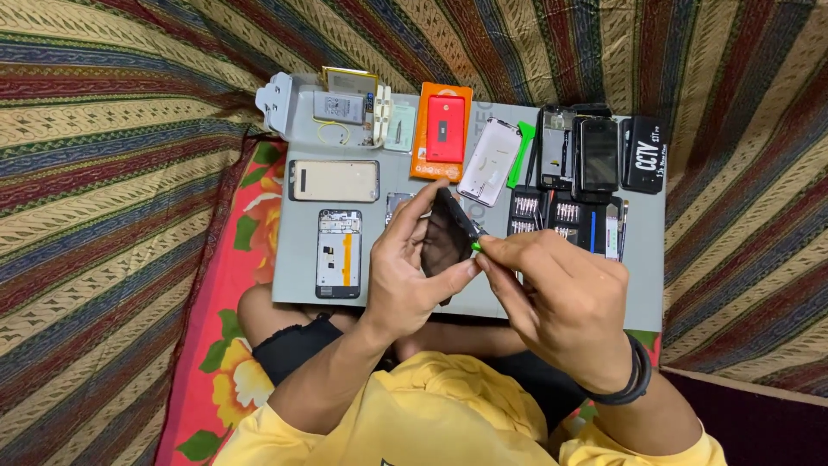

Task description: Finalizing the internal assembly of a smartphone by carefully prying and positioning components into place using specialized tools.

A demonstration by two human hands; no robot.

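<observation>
My left hand (405,267) grips a dark phone (447,237), held tilted on edge above a grey work mat (297,289). My right hand (561,289) pinches a small green pry pick (476,247) against the phone's right edge. A black band circles my right wrist. The phone's lower part is hidden by my left fingers.
On the mat lie an opened phone frame (338,253), a beige phone panel (335,180), a silver back cover (490,160), an orange packet with a red cover (442,131), a screwdriver bit set (565,220), dark phones (598,154) and a clear plastic package (332,108). Striped cloth surrounds everything.
</observation>
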